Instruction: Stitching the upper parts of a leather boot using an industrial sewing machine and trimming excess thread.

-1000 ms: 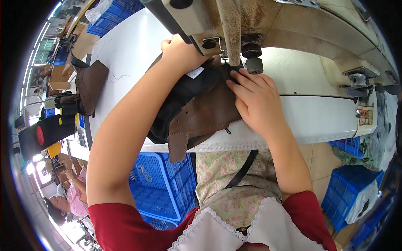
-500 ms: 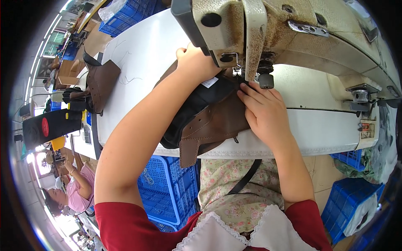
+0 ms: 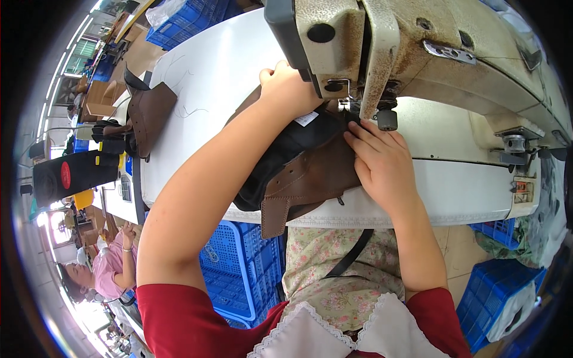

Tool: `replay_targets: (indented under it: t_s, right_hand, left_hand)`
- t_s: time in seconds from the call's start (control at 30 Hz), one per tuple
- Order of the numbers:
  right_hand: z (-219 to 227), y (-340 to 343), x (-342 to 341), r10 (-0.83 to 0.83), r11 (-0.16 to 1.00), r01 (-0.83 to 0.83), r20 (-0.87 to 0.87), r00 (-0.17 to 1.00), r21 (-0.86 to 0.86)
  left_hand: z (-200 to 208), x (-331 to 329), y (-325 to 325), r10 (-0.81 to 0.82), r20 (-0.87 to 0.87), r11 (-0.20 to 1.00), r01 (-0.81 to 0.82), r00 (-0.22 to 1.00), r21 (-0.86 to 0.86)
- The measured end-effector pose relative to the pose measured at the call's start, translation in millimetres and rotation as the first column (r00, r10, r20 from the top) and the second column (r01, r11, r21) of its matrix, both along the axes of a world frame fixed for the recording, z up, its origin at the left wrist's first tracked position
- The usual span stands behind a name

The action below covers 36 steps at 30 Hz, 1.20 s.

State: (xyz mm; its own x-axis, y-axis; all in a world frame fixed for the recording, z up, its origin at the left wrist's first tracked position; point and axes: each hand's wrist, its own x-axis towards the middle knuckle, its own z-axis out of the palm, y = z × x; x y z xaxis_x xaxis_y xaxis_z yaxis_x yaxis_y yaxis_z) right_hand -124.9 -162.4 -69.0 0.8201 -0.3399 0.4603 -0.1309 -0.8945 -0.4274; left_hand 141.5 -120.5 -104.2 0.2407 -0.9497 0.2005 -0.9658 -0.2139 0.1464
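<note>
A brown leather piece (image 3: 316, 176) with a black fabric lining (image 3: 280, 149) lies under the head of a sewing machine (image 3: 441, 65). It has stitched edges, punched holes and a tab that hangs over the table's front edge. A small white label (image 3: 306, 119) shows on the lining. My left hand (image 3: 289, 89) is closed on the far side of the piece, its fingers partly hidden behind the machine head. My right hand (image 3: 385, 161) grips the right side, fingertips close to the presser foot (image 3: 344, 104) and thumb tucked below.
A similar brown leather piece (image 3: 152, 110) stands at the white table's (image 3: 197, 77) left edge. Loose threads lie nearby. Blue crates stand under the table (image 3: 239, 268), at lower right (image 3: 495, 298) and far left (image 3: 185, 27). A co-worker (image 3: 113, 268) sits at left.
The view has shifted slightly, so the machine and table sit a little farther right. Both hands stay on the leather piece by the needle. The co-worker's arm has moved.
</note>
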Motion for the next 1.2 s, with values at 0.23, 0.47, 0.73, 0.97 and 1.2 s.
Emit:
replay_targets:
  t_s: [0.23, 0.47, 0.73, 0.97, 1.2]
  right_hand:
    - [-1.8, -0.7, -1.5, -0.020, 0.998, 0.018, 0.038, 0.999, 0.061]
    - [-5.0, -3.5, -4.4, 0.006, 0.990, -0.014, 0.057, 0.998, 0.141]
    - [-6.3, 0.0, -2.3, 0.030, 0.984, -0.044, 0.081, 0.996, 0.171]
    - [-11.9, -5.9, -3.1, 0.007, 0.974, -0.044, 0.165, 0.986, 0.223]
    - [0.5, -37.3, -0.5, 0.176, 0.945, -0.155, -0.051, 0.983, 0.289]
  left_hand:
    - [34.6, 3.5, -1.5, -0.102, -0.047, 0.967, 0.110, 0.994, 0.231]
    - [94.0, -25.4, -2.2, -0.218, -0.363, 0.866, 0.351, 0.906, 0.356]
    - [81.3, -22.8, 6.8, -0.131, -0.303, 0.934, 0.220, 0.944, 0.282]
    - [175.4, -58.3, 77.4, 0.166, 0.031, 0.986, -0.166, 0.986, 0.000]
    - [143.5, -192.3, 117.7, -0.225, 0.225, 0.974, 0.223, 0.948, 0.036]
